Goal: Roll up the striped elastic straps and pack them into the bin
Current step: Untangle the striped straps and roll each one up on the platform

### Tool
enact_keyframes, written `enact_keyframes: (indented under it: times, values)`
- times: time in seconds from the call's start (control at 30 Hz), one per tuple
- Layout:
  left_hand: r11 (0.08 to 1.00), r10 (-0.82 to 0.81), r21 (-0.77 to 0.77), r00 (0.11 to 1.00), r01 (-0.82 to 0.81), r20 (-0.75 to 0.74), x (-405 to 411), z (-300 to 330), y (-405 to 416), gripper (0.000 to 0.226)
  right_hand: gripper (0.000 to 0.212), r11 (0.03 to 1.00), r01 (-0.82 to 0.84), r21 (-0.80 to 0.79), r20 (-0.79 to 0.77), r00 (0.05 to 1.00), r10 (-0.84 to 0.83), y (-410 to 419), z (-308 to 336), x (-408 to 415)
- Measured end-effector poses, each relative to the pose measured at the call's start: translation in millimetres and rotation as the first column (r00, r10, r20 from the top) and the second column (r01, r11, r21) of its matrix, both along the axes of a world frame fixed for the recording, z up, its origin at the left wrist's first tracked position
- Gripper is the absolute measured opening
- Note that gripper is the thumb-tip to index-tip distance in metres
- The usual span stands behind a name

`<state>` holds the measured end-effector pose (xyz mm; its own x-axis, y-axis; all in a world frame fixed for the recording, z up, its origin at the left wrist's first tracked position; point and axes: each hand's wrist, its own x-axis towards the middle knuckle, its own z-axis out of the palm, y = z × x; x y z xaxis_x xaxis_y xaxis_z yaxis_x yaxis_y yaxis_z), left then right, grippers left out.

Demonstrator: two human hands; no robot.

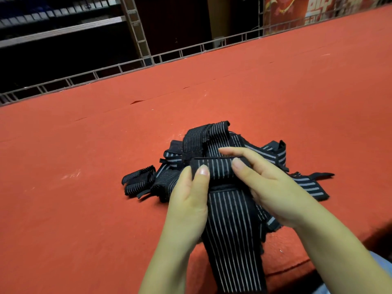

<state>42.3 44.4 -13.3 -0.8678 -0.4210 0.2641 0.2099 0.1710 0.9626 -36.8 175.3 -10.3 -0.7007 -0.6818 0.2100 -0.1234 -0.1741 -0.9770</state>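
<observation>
A black elastic strap with thin white stripes (231,230) runs from the near table edge up to a small rolled end (218,168). My left hand (188,200) pinches the roll's left side with thumb and fingers. My right hand (263,183) grips its right side, thumb on top and fingers curled over it. Behind the hands lies a loose pile of more striped straps (203,139). One small rolled strap (137,179) sits at the pile's left edge. No bin is in view.
The work surface is a red felt-covered table (84,166). A low white wire rail (118,68) runs along its far edge. Dark metal shelving (63,28) stands behind, and a red printed panel (297,11) at the top right.
</observation>
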Motion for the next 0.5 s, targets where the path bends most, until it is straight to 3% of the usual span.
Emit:
enact_keyframes:
  times: [0.13,0.23,0.33,0.5]
  values:
    - [0.994,-0.022,-0.107,1.0,0.021,-0.009,-0.9,-0.7,-0.7,0.046,0.03,0.995,0.094,0.031,-0.054,0.994,-0.092,-6.2,-3.1,2.2]
    - [0.991,-0.019,-0.134,1.0,0.017,-0.009,-2.1,0.1,-3.5,0.045,0.045,0.991,0.122,0.053,-0.129,0.985,-0.114,-6.7,0.5,6.5]
    - [0.992,-0.035,-0.121,0.999,0.032,-0.025,-1.6,3.6,-3.6,0.044,0.045,0.995,0.09,0.042,-0.163,0.983,-0.082,-5.8,-3.3,4.1]
    - [0.996,-0.024,-0.09,1.0,0.024,0.001,-1.6,4.3,-2.0,0.062,0.044,0.999,0.045,0.025,-0.197,0.98,-0.039,-2.2,-2.8,0.8]
